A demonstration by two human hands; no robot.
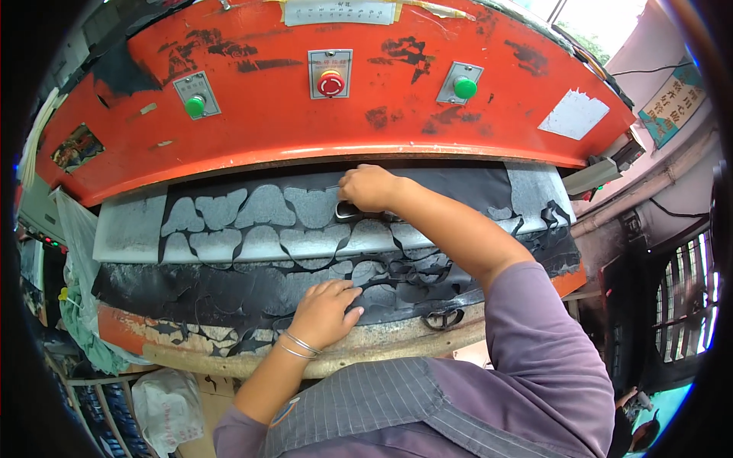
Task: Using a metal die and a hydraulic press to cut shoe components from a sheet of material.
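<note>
A black sheet of material (466,185) lies on the pale cutting board (126,225) of a red press, with rows of rounded shapes cut out of it. The grey board shows through these holes. At the sheet's far side, my right hand (370,188) has its fingers curled down over a metal-edged cutting die (348,213), partly hidden beneath the hand. Nearer to me, my left hand (324,309) rests palm down with fingers stretched out, touching the strips of black offcut (221,294) along the front edge.
Across the back rises the red press head (267,122), bearing a red stop button (330,82) and two green buttons (465,87). A scissor-like dark loop (443,319) lies at the front ledge. A white plastic bag (168,408) sits at lower left.
</note>
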